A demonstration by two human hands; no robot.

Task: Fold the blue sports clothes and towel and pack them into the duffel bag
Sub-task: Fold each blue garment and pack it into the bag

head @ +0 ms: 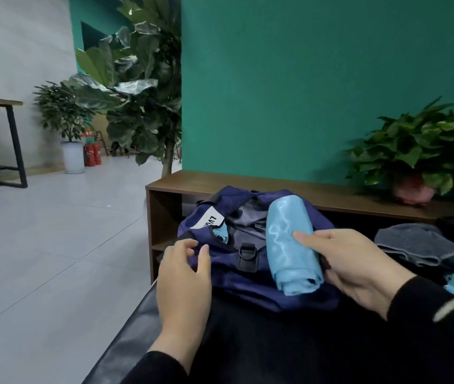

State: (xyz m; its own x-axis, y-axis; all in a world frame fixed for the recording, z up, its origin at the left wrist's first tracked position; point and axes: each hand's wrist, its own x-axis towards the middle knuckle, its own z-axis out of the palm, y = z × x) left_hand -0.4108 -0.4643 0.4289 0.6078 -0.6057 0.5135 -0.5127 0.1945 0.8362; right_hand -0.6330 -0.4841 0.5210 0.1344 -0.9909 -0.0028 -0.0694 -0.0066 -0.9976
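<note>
the right hand (pixel 359 268) grips a rolled light-blue garment (pixel 289 248) over the open navy duffel bag (pixel 236 275). the left hand (pixel 182 278) rests at the bag's near-left edge, fingers loosely curled. a grey towel (pixel 420 245) lies to the right, beside a potted plant (pixel 425 151).

white label (pixel 207 221) on duffel bag (pixel 250 281), partly readable "LV"

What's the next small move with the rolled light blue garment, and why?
Probably lower the rolled light blue garment into the duffel bag. The right hand grips it just above the bag's open top, and the left hand is at the bag's near edge, seemingly holding it open.
</note>
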